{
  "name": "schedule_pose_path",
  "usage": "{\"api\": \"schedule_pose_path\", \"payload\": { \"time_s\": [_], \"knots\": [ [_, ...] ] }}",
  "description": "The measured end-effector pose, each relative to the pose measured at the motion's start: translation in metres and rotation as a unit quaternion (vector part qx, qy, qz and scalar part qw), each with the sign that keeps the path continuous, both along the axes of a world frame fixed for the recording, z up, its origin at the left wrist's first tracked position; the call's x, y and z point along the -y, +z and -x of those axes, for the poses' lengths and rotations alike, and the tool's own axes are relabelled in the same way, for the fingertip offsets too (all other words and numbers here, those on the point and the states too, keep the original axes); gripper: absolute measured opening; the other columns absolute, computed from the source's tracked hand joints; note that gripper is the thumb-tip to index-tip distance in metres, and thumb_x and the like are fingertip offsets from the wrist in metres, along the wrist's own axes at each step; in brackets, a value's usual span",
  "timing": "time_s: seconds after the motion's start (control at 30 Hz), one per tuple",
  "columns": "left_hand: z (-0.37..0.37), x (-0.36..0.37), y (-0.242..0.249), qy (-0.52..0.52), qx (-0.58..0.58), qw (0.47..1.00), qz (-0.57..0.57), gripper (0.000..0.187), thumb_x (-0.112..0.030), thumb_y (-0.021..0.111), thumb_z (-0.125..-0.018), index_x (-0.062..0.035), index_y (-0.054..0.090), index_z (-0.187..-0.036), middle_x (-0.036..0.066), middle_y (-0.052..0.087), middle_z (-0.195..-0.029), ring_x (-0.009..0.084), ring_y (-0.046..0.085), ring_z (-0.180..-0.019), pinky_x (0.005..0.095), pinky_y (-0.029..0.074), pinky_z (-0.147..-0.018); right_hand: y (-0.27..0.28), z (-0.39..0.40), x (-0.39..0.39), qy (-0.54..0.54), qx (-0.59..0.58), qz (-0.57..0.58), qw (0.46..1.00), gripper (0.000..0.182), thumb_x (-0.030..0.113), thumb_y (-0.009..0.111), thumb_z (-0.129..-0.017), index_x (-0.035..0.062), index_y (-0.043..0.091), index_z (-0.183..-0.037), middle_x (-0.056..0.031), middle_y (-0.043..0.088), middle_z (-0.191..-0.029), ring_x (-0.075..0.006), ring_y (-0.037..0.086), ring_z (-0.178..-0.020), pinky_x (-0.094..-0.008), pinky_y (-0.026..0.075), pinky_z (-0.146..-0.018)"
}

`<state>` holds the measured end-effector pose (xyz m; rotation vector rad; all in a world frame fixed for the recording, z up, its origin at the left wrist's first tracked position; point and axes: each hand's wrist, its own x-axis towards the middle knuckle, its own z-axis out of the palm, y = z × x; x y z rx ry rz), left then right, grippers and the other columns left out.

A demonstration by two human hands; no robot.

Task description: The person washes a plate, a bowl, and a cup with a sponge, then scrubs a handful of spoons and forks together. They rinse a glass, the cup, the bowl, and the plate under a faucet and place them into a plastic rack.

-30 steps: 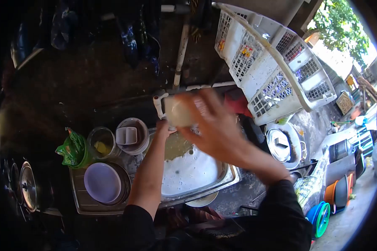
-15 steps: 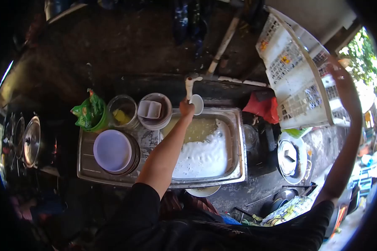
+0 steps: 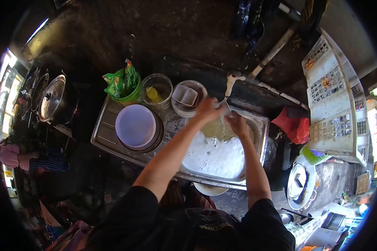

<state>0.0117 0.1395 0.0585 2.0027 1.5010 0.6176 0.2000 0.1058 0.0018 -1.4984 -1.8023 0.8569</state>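
Observation:
A small white bowl (image 3: 225, 109), seen nearly edge-on and partly covered by fingers, is under the tap (image 3: 230, 85). My left hand (image 3: 207, 110) is closed on it from the left, slightly blurred. On the other side my right hand (image 3: 237, 124) has its fingers curled against the lower edge of the bowl. Water falls from the bowl into the metal sink (image 3: 262, 138). The sink holds cloudy water and thick white foam (image 3: 213, 157).
On the drainboard stand a stack topped by a lilac plate (image 3: 135, 125), a clear tub (image 3: 157, 90), stacked bowls with a divided white dish (image 3: 185, 95), and a green container (image 3: 127, 90). Right are a red bag (image 3: 292, 124) and a white basket rack (image 3: 331, 90). A lidded pot (image 3: 52, 98) stands left.
My right hand has come down from the basket rack to the bowl under the tap. The bowl has turned from face-on to nearly edge-on. The whole view has shifted.

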Motion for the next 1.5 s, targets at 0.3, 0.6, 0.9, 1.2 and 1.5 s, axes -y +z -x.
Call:
{"api": "schedule_pose_path", "payload": {
  "time_s": [0.3, 0.6, 0.9, 1.2, 1.5],
  "knots": [
    [0.097, -0.057, -0.025, -0.142, -0.400, 0.895, -0.134, 0.071, -0.027, 0.073, -0.055, -0.0089, 0.045, -0.117, 0.009, 0.045, -0.118, 0.0250, 0.036, -0.118, 0.0493, 0.030, -0.092, -0.028, 0.017, -0.055, -0.176, -0.516, 0.271, 0.793, 0.034, 0.040, 0.042, -0.088, 0.0094, 0.051, -0.101, -0.0030, 0.054, -0.079, -0.0129, 0.050, -0.063, -0.0247, 0.040, -0.049],
    [0.093, -0.066, -0.027, -0.167, -0.323, 0.922, -0.131, 0.083, -0.033, 0.078, -0.047, -0.0093, 0.045, -0.119, 0.011, 0.044, -0.120, 0.0260, 0.037, -0.118, 0.0388, 0.029, -0.094, -0.010, 0.028, -0.040, -0.105, -0.615, 0.279, 0.730, 0.040, 0.046, 0.039, -0.087, 0.0102, 0.050, -0.102, -0.0016, 0.053, -0.079, -0.0109, 0.044, -0.058, -0.0229, 0.035, -0.045],
    [0.079, -0.070, -0.014, -0.095, -0.295, 0.951, -0.008, 0.094, -0.036, 0.078, -0.045, -0.0019, 0.038, -0.122, 0.018, 0.042, -0.122, 0.0336, 0.038, -0.115, 0.0414, 0.032, -0.095, 0.191, 0.034, 0.034, -0.013, 0.138, -0.113, 0.984, 0.063, 0.038, 0.071, -0.068, 0.0023, 0.038, -0.108, -0.0201, 0.057, -0.083, -0.0342, 0.059, -0.080, -0.0418, 0.048, -0.065],
    [0.076, -0.063, 0.016, -0.015, -0.247, 0.969, -0.001, 0.089, -0.039, 0.078, -0.046, -0.0041, 0.040, -0.118, 0.018, 0.041, -0.121, 0.0350, 0.041, -0.112, 0.0452, 0.034, -0.093, 0.469, -0.137, 0.153, -0.141, 0.526, -0.427, 0.722, 0.041, 0.008, 0.049, -0.086, -0.0007, 0.039, -0.125, -0.0200, 0.050, -0.118, -0.0246, 0.059, -0.096, -0.0317, 0.052, -0.076],
    [-0.015, -0.032, 0.030, -0.068, -0.233, 0.963, 0.118, 0.093, -0.043, 0.073, -0.050, 0.0004, 0.034, -0.121, 0.021, 0.044, -0.118, 0.0349, 0.045, -0.112, 0.0457, 0.038, -0.091, 0.446, -0.157, 0.159, -0.344, 0.301, -0.049, 0.888, 0.045, 0.035, 0.054, -0.084, 0.0045, 0.052, -0.118, -0.0114, 0.053, -0.111, -0.0147, 0.052, -0.093, -0.0267, 0.042, -0.080]
  ]
}}
